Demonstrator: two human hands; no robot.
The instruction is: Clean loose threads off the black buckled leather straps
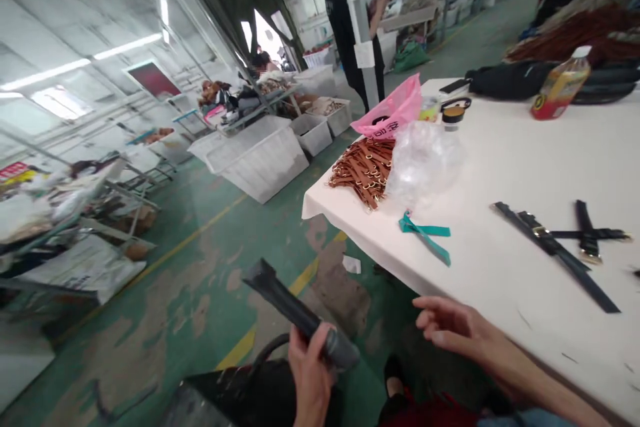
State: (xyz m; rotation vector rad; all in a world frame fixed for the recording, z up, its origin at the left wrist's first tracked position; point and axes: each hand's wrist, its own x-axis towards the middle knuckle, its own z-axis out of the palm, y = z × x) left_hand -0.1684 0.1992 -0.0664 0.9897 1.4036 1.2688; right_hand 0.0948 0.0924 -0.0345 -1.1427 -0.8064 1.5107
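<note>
My left hand [311, 363] is wrapped round a black hand-held nozzle [287, 300], long, with a flared flat tip pointing up and left, out over the floor. A dark curved hose or cord lies just behind it; whether the two connect I cannot tell. My right hand [453, 327] hangs by the near table edge, fingers spread, with nothing in it. Black leather straps with buckles [553, 243] lie on the white-covered table [480, 267] beyond it. Nearer the left edge rests a teal ribbon [427, 235]. Brown straps with metal rings [365, 170] are heaped at the corner.
A pink bag [395, 107], clear plastic bag [425, 163], tape measure [453, 113] and drink bottle [561, 85] stand at the table's back. White bins [260, 160] line the aisle. A person in black [345, 27] stands behind a post. Below left sits a dark bulky object [250, 397].
</note>
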